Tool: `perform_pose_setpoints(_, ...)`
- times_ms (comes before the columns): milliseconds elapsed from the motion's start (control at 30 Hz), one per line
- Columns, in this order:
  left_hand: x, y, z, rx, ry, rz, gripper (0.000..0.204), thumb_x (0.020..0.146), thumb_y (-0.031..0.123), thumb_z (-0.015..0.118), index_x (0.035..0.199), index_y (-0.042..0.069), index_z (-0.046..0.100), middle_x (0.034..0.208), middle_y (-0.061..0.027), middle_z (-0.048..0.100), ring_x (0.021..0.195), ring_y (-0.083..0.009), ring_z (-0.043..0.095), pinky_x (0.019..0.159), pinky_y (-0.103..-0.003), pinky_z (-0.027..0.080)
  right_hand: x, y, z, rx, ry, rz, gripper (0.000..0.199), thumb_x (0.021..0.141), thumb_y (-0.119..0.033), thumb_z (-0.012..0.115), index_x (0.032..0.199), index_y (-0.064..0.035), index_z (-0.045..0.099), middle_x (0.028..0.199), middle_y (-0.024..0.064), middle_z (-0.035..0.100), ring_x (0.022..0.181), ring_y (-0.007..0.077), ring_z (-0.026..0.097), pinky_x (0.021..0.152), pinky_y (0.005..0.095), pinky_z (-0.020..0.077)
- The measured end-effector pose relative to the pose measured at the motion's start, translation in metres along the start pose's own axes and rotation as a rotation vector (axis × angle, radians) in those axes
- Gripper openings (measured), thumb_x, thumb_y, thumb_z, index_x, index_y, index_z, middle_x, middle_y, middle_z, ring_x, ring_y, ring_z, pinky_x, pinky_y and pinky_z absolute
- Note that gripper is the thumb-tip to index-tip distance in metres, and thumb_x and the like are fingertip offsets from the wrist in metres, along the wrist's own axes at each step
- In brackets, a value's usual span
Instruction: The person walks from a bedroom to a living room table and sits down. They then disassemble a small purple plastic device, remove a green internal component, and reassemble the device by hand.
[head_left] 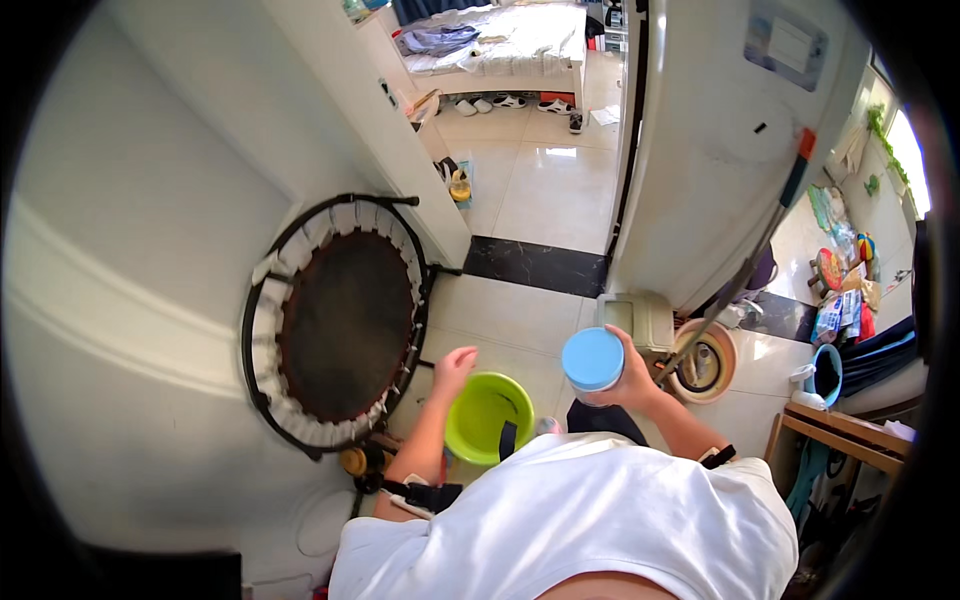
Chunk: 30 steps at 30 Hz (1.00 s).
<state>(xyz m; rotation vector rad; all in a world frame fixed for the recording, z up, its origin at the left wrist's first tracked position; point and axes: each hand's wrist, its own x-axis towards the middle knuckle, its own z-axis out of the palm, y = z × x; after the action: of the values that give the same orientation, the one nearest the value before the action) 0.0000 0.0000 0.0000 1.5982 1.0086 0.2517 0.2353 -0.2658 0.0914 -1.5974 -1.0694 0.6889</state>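
My right hand (pixel 632 382) is wrapped round the side of a round jar with a light blue lid (pixel 591 358), held up in front of me. Only a little of the jar's pale body shows under the lid. Further left, my left hand (pixel 456 370) is raised with its fingers curled in, and I see nothing in it. It is above and beside the rim of a lime green bucket (pixel 488 392) on the floor. A black strap hangs in front of the bucket.
A small round trampoline (pixel 350 320) leans on the left wall. Beyond a dark threshold (pixel 535 265) is a room with a bed (pixel 500 50). On the right are a grey-green bin (pixel 640 320), a pink basin (pixel 722 375), a long-handled tool (pixel 745 260) and a wooden rack (pixel 850 437).
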Motion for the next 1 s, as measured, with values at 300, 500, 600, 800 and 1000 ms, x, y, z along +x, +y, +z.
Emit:
perform_pose_setpoints(300,0.266,0.098,-0.038,-0.038,-0.143,0.114,0.030,0.086,0.018,0.055,0.110,0.001,0.058,0.099,-0.0059,0.063,0.086,-0.0122,0.060,0.074,-0.024,0.047,0.307,0.089,-0.034,-0.080,0.026,-0.063,0.103,0.048,-0.022,0.084,0.132,-0.0131,0.026,0.113,0.0114,0.049,0.107,0.0253,0.049,0.093,0.0384,0.0384)
perform_pose_setpoints(500,0.358,0.118,-0.108,-0.253,0.033,-0.186,0.029,0.088,0.019,0.055,0.112,0.003,0.057,0.102,-0.0039,0.062,0.086,-0.0127,0.060,0.072,-0.025,0.047,0.517,0.099,-0.057,-0.192,-0.072,-0.081,0.102,0.047,-0.021,0.084,0.131,-0.0119,0.026,0.111,0.0123,0.052,0.104,0.0245,0.053,0.092,0.0372,0.0405)
perform_pose_setpoints(600,0.411,0.141,-0.126,-0.315,0.104,-0.204,0.028,0.088,0.018,0.055,0.112,0.004,0.057,0.104,-0.0035,0.061,0.086,-0.0124,0.060,0.072,-0.024,0.047,0.618,0.088,-0.059,-0.158,-0.101,-0.147,0.102,0.048,-0.024,0.082,0.132,-0.0112,0.025,0.115,0.0160,0.047,0.107,0.0312,0.049,0.092,0.0390,0.0395)
perform_pose_setpoints(800,0.564,0.164,-0.145,-0.345,0.055,-0.181,0.027,0.090,0.017,0.052,0.113,0.004,0.056,0.105,-0.0042,0.061,0.087,-0.0120,0.060,0.072,-0.024,0.047,0.784,0.091,-0.056,-0.133,-0.065,-0.214,0.101,0.049,-0.023,0.083,0.132,-0.0122,0.026,0.115,0.0142,0.047,0.108,0.0285,0.049,0.093,0.0385,0.0388)
perform_pose_setpoints(1000,0.701,0.220,-0.181,-0.420,0.029,-0.158,0.027,0.090,0.017,0.050,0.112,0.002,0.056,0.105,-0.0058,0.061,0.087,-0.0134,0.059,0.073,-0.024,0.047,0.894,0.105,-0.068,-0.102,-0.028,-0.128,0.102,0.049,-0.020,0.083,0.133,-0.0124,0.024,0.113,0.0133,0.049,0.107,0.0271,0.049,0.094,0.0380,0.0385)
